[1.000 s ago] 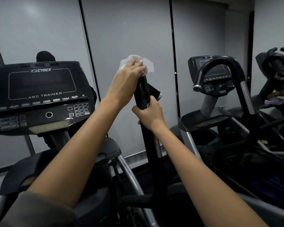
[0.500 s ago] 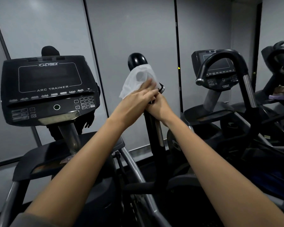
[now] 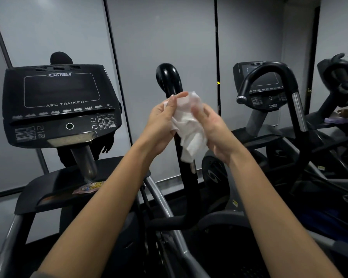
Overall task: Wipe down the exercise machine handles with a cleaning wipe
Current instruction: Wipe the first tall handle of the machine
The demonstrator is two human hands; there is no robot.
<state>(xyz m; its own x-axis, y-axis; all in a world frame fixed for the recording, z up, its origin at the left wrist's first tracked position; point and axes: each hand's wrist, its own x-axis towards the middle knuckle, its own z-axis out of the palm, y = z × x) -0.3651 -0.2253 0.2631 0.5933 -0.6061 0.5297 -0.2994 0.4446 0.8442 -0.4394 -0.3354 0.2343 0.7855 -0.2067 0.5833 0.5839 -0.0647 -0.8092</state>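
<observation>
Both hands held the wipe [image 3: 186, 125] just in front of the handle [image 3: 170, 83]: L hand [image 3: 162, 125] pinched its top edge, R hand [image 3: 215, 131] gripped the side, prob. refolding for a fresh face. Handle top stood just above, untouched.

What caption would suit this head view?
Both hands, left hand and right hand, bunch a white wipe before the black handle.
</observation>
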